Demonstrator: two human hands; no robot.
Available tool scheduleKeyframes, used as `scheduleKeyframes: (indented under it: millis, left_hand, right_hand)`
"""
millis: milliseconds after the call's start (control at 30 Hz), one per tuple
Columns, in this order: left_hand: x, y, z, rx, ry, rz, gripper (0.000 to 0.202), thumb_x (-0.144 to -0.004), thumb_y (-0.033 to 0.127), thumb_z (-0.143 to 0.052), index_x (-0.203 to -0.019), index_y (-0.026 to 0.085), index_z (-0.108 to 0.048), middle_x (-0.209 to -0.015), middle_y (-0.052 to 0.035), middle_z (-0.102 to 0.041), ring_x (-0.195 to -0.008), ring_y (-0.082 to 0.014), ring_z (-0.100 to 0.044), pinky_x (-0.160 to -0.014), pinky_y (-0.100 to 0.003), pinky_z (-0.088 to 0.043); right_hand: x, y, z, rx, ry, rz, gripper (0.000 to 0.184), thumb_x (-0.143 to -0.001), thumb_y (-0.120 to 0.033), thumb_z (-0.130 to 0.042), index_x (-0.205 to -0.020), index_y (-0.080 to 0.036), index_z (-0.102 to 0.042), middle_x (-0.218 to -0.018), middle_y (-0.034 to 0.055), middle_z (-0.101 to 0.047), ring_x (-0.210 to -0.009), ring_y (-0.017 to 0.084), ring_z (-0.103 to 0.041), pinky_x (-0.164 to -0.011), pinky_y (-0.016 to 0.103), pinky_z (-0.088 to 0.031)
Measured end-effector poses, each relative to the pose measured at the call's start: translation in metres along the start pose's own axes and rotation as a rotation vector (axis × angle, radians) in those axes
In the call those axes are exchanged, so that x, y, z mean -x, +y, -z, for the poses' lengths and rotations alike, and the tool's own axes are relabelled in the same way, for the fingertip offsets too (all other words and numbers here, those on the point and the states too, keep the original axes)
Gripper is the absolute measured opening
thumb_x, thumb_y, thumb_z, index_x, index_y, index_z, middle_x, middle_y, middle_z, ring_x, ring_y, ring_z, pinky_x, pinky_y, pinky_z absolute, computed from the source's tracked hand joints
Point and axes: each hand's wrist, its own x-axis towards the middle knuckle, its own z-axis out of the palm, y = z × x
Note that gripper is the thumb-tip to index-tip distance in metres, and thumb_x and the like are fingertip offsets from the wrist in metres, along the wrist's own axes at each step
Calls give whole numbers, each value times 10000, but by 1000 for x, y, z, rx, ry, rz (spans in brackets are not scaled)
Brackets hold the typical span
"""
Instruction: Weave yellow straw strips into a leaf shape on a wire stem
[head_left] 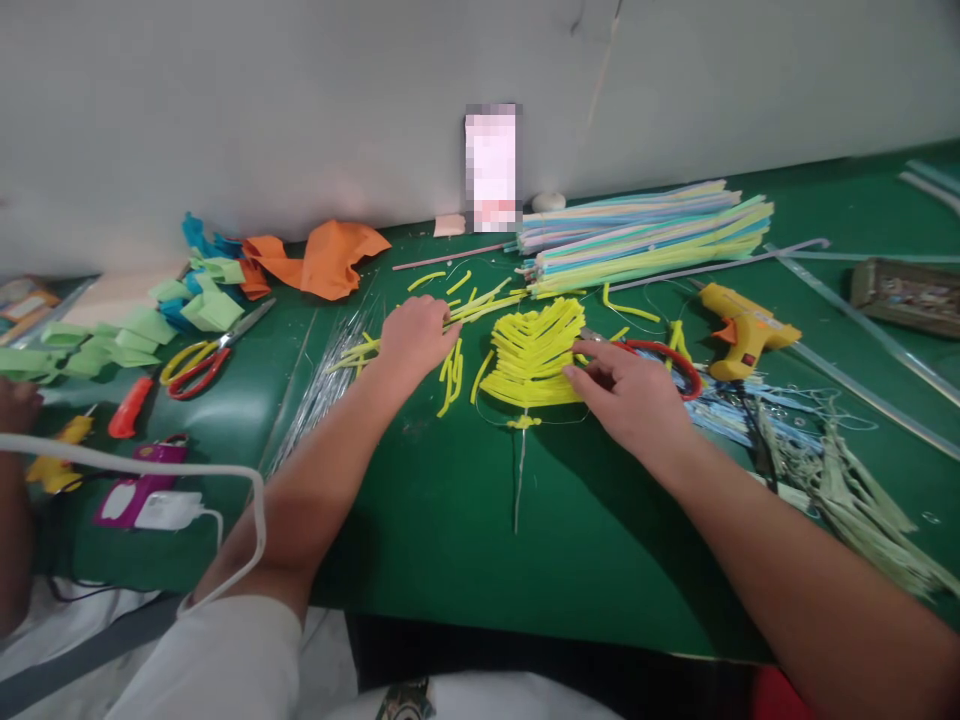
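Observation:
A yellow leaf shape made of straw pieces [534, 355] lies on the green table [450, 520], with a thin wire stem [519, 480] running toward me. My left hand [412, 335] is curled, palm down, over loose yellow straw pieces [452, 372] left of the leaf; what its fingers pinch is hidden. My right hand [630, 395] rests at the leaf's right edge with fingers spread, fingertips touching the yellow strips. Red-handled scissors [667, 355] lie just beyond that hand.
A bundle of long pastel straws [645, 235] lies at the back. A yellow glue gun [742, 335] is right of the scissors. At left lie another pair of scissors [199, 365], green paper pieces [135, 335], orange paper [322, 258] and a white cable [150, 470]. Dried fronds [847, 490] lie at right.

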Motion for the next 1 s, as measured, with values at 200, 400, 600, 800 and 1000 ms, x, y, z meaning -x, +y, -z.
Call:
scheduleKeyframes:
  millis: [200, 400, 600, 800, 1000]
  left_hand:
    - [0, -6, -3, -160, -13, -19, 272, -918, 201, -457, -1065, 175, -685, -1059, -111, -687, -1008, -256, -562, -815, -363, -465]
    - [-4, -16, -3, -219, -5, -79, 271, -905, 198, -467, -1013, 159, -712, -1004, -119, -696, -989, -272, -554, -798, -380, -455]
    - [-4, -12, 18, -238, 166, -92, 351, -955, 202, -358, -1078, 166, -685, -1110, -123, -680, -1008, -266, -572, -848, -396, -442]
    - [5, 7, 63, -200, 187, -30, 390, -914, 175, -375, -1173, 259, -653, -1152, -80, -668, -1014, -216, -609, -832, -336, -466]
    - [28, 51, 114, -318, -208, 25, 291, -852, 187, -421, -857, 201, -712, -920, -88, -702, -885, -245, -646, -701, -330, -464]
  right_hand:
    - [2, -5, 2, 227, -73, 13, 392, -850, -393, -560, -1164, -206, -701, -733, 31, -731, -677, 227, -653, -572, 326, -411]
    - [2, -9, 1, 280, -130, 1, 399, -861, -396, -544, -1205, -243, -674, -740, 16, -735, -681, 228, -652, -536, 312, -369]
    - [2, -10, 2, 273, -137, -11, 385, -854, -387, -551, -1190, -240, -667, -780, 20, -743, -731, 236, -661, -549, 313, -366]
    - [4, -5, 3, 148, -88, 16, 304, -839, -405, -570, -1056, -224, -680, -780, 26, -719, -661, 190, -627, -560, 300, -396]
    - [4, -5, 6, 220, -31, 45, 261, -840, -408, -567, -986, -220, -674, -796, 22, -706, -670, 181, -614, -572, 300, -372]
